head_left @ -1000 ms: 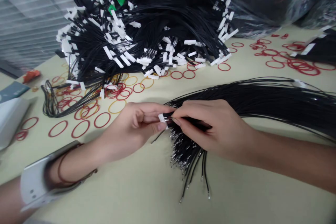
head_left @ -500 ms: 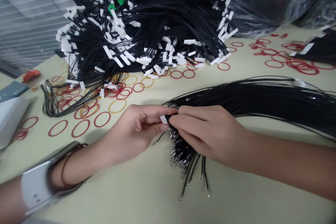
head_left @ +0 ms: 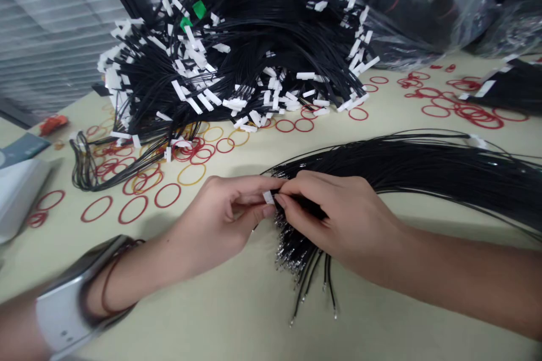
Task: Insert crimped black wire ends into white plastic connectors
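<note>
Pinching a small white connector between thumb and forefinger of the left hand, at the left end of a thick bundle of black wires. Pressing thumb and forefinger of the right hand together just beside the connector, seemingly on a black wire, though too blurred and covered there to be certain. Wearing a watch with a pale strap on the left wrist. Reaching across the bundle with the right hand, over wire ends fanned out below into bare metal terminals on the bench. Facing a tall heap of black cables, tipped with white connectors and dotted with green tags. Surrounded by loose red rubber bands, mixed with yellow ones toward the left. Flanked by a white box at far left and clear plastic bags at back right, with slatted blinds behind the heap.
</note>
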`<state>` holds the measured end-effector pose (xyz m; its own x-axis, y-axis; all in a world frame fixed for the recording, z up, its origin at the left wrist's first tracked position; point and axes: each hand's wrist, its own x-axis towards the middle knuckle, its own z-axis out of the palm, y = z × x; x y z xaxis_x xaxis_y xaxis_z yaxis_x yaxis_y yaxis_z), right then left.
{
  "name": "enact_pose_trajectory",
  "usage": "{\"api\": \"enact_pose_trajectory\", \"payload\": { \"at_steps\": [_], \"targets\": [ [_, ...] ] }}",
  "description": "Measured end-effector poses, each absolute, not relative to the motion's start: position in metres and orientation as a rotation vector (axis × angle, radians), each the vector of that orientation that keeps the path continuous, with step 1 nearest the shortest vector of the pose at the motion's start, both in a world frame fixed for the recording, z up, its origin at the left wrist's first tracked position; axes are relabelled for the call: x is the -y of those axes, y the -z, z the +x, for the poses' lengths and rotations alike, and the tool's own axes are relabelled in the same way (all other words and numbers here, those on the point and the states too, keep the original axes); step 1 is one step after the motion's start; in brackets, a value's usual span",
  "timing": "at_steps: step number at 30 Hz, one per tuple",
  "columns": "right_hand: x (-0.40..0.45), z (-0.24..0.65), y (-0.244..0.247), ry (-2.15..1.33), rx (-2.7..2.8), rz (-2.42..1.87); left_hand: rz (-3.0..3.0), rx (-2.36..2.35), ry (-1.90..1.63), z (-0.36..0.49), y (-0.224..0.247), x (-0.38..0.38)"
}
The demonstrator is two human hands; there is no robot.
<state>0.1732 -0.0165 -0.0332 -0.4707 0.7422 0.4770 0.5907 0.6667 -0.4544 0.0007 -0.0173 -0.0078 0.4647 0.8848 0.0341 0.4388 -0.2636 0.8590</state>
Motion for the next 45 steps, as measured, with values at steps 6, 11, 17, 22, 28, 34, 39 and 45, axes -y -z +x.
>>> {"api": "enact_pose_trajectory", "payload": {
  "at_steps": [6,11,17,22,28,34,39,45],
  "targets": [
    [0.015,0.175,0.033,-0.412,2.269,-0.971,1.776,-1.058,-0.665,0.001,0.008,0.016],
    [0.015,0.173,0.033,-0.385,2.329,-0.884,1.814,-1.052,-0.645,0.001,0.007,0.017],
    [0.018,0.173,0.034,-0.147,2.467,-0.872,1.982,-1.102,-0.617,0.0,0.006,0.02],
    [0.018,0.172,0.035,-0.082,2.504,-0.877,2.003,-1.114,-0.598,-0.002,0.007,0.02],
    [0.017,0.171,0.032,-0.349,2.189,-1.057,1.652,-1.132,-0.728,0.004,0.009,0.017],
    [0.015,0.171,0.029,-0.515,2.019,-1.149,1.381,-1.155,-0.773,0.006,0.005,0.011],
    [0.014,0.169,0.027,-0.616,1.957,-1.205,1.438,-1.106,-0.782,0.004,0.005,0.009],
    [0.013,0.17,0.027,-0.685,1.95,-1.151,1.585,-1.044,-0.857,0.003,0.006,0.011]
  ]
}}
